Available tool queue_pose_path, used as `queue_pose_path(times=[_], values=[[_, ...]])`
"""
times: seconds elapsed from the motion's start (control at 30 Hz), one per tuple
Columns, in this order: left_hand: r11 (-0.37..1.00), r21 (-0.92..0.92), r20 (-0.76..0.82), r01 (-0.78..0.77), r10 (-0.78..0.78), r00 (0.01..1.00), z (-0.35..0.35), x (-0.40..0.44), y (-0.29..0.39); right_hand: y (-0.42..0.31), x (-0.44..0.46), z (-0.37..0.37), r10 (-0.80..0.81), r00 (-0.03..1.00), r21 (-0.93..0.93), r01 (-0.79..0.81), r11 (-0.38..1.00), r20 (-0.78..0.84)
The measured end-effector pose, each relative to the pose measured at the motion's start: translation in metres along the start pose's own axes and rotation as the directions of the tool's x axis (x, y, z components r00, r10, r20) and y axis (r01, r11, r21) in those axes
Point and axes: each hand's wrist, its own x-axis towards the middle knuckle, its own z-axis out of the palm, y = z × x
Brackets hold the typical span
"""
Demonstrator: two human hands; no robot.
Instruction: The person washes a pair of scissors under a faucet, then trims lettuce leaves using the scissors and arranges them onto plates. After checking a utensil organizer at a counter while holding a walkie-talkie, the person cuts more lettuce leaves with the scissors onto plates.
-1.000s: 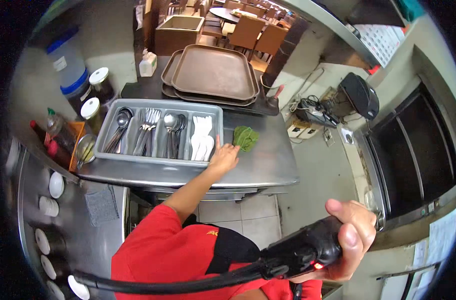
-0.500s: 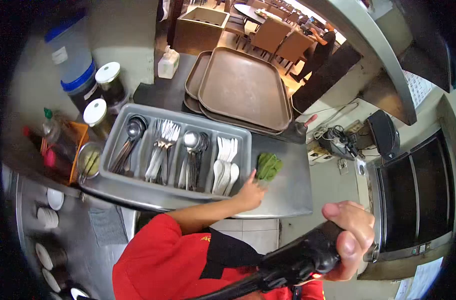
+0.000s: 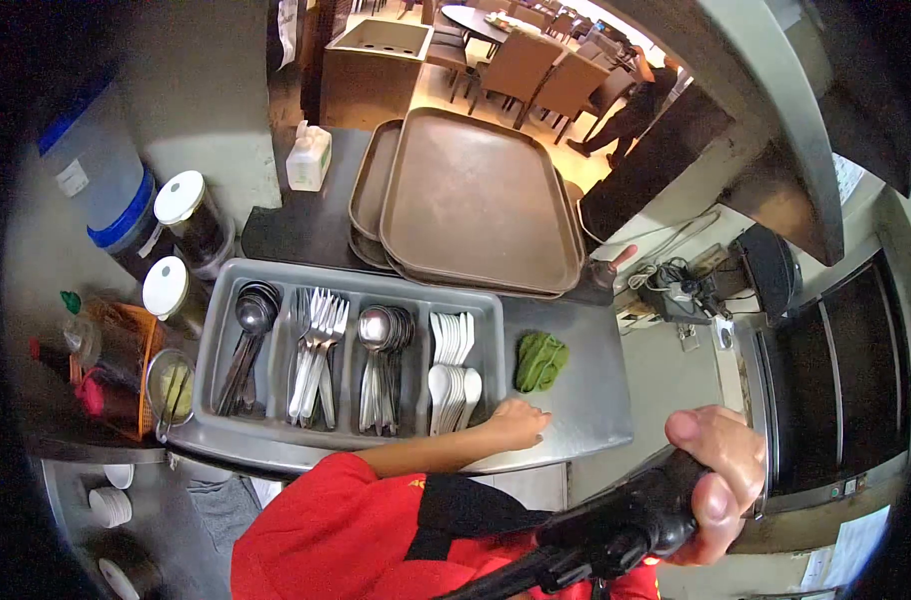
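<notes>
My left hand (image 3: 519, 424) rests on the steel counter (image 3: 591, 400) with its fingers curled in and nothing visible in them. It lies beside the lower right corner of a grey cutlery tray (image 3: 354, 281), just below a folded green cloth (image 3: 542, 362), apart from it. The tray's compartments hold dark ladle-like spoons (image 3: 256, 310), metal forks (image 3: 321, 340), metal spoons (image 3: 376, 328) and white spoons (image 3: 456, 385). At the lower right, my right hand (image 3: 721, 475) is closed around a black handle-like device (image 3: 626, 515).
Stacked brown serving trays (image 3: 481, 200) lie behind the cutlery, beside a white bottle (image 3: 309, 158). Lidded containers (image 3: 166, 287), a strainer (image 3: 174, 388) and an orange basket (image 3: 148, 345) stand at left. Cables (image 3: 676, 280) hang at right. A person (image 3: 631, 110) is in the dining area.
The view has shifted. My left hand's index finger was stretched out towards the green cloth; the hand is now curled and a little farther below it. My right hand keeps its hold.
</notes>
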Motion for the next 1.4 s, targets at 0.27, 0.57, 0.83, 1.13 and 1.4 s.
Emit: queue_pose_path(times=[0.27,0.57,0.83,1.13,1.4], values=[[0.989,-0.145,-0.079,-0.007,-0.005,0.997,0.005,-0.002,-0.003,0.005,0.009,0.022,0.118,0.99,0.071,-0.124,0.99,0.082],[0.988,-0.155,-0.142,0.001,-0.023,0.99,0.015,0.0,-0.001,0.014,0.013,0.032,0.133,0.986,0.036,-0.137,0.99,0.102],[0.994,-0.101,-0.13,-0.045,0.032,0.991,0.015,-0.002,-0.003,0.029,0.01,0.025,-0.047,0.998,0.017,0.046,0.999,0.041],[0.996,-0.069,-0.121,-0.053,0.044,0.992,0.01,-0.004,0.0,0.015,0.019,0.005,0.012,1.0,-0.033,-0.011,0.999,0.026],[0.995,-0.098,0.0,-0.004,0.004,1.0,-0.005,-0.007,0.006,0.024,0.032,0.017,-0.138,0.987,-0.27,0.111,0.957,-0.086]])
